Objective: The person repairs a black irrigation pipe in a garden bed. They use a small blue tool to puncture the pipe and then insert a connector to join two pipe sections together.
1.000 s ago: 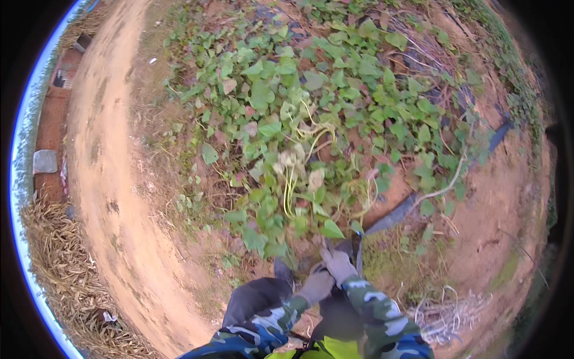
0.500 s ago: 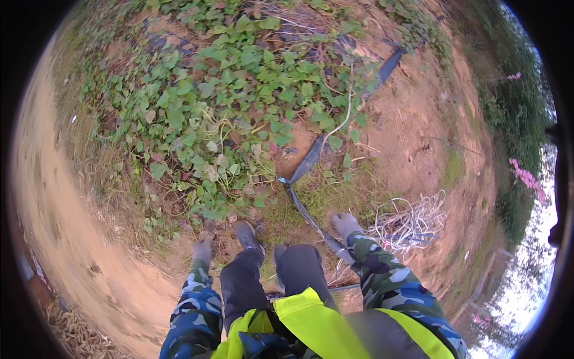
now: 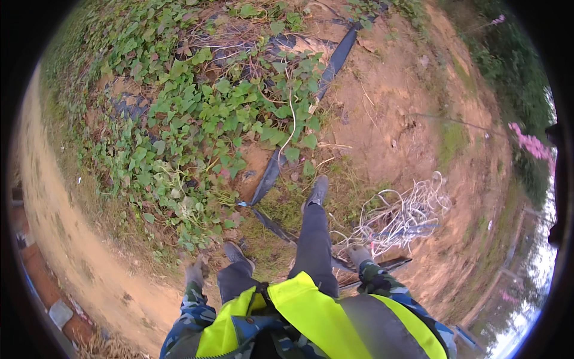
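Reddish soil (image 3: 382, 140); strand tangle (image 3: 404, 219) whitish, thin, loosely looped.

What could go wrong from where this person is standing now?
A foot might catch on the black strip lying across the ground by the right leg. The tangled white cords lie close to the right hand, so a loose loop could snag it. Trailing leafy vines near the left shoe could also trip a step.
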A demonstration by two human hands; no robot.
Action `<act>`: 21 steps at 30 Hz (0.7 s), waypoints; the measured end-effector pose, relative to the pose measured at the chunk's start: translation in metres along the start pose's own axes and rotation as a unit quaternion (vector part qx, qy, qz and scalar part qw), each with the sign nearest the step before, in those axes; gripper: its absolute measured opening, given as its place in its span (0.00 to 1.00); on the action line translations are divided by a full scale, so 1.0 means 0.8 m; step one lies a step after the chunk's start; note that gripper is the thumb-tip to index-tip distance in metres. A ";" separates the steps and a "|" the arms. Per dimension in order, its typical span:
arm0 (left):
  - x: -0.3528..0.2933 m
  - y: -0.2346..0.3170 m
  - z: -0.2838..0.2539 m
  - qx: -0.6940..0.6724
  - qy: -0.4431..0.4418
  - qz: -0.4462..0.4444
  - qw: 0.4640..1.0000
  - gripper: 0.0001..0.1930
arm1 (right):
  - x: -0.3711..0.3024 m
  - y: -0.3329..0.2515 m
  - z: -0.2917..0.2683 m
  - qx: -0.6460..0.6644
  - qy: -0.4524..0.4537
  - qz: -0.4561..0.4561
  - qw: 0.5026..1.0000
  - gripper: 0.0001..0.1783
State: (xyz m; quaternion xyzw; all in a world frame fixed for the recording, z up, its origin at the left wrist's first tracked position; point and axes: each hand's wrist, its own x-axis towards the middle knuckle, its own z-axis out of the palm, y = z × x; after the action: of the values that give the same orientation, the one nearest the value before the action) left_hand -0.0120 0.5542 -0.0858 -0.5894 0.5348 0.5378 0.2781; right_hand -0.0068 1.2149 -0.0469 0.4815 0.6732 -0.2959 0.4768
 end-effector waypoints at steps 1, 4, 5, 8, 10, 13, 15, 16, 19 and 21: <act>-0.013 0.020 0.048 0.000 -0.016 0.064 0.998 0.05 | 0.013 -0.014 -0.019 -0.195 0.107 -0.121 0.967 0.30; -0.067 0.089 0.163 0.063 0.041 0.096 0.993 0.07 | 0.062 -0.071 -0.100 -0.131 0.012 -0.204 0.970 0.23; -0.082 0.113 0.199 0.112 0.046 0.096 0.988 0.08 | 0.080 -0.096 -0.128 0.029 -0.067 -0.126 0.989 0.23; -0.111 0.195 0.312 0.070 -0.018 0.163 0.984 0.11 | 0.110 -0.173 -0.217 0.023 0.044 -0.218 0.975 0.19; -0.121 0.256 0.387 0.142 -0.082 0.188 0.968 0.12 | 0.112 -0.220 -0.267 0.065 0.036 -0.198 0.977 0.21; -0.136 0.332 0.516 0.210 -0.075 0.264 0.939 0.13 | 0.107 -0.289 -0.340 0.098 0.017 -0.189 0.977 0.24; -0.145 0.370 0.606 0.223 -0.116 0.297 0.921 0.15 | 0.091 -0.321 -0.367 0.084 0.026 -0.202 0.975 0.24; -0.148 0.385 0.650 0.193 -0.160 0.312 0.916 0.18 | 0.085 -0.338 -0.377 0.079 0.029 -0.204 0.975 0.24; -0.141 0.420 0.784 0.320 -0.174 0.398 0.842 0.19 | 0.079 -0.381 -0.395 0.122 -0.011 -0.205 0.971 0.24; -0.123 0.437 0.866 0.346 -0.192 0.411 0.821 0.19 | 0.089 -0.413 -0.400 0.140 -0.030 -0.209 0.967 0.23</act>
State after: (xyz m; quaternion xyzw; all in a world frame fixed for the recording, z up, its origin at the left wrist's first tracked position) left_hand -0.5554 1.1169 -0.0922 -0.0641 0.8142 0.4841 0.3139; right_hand -0.4342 1.3959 -0.0151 0.3832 0.6958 -0.4948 0.3524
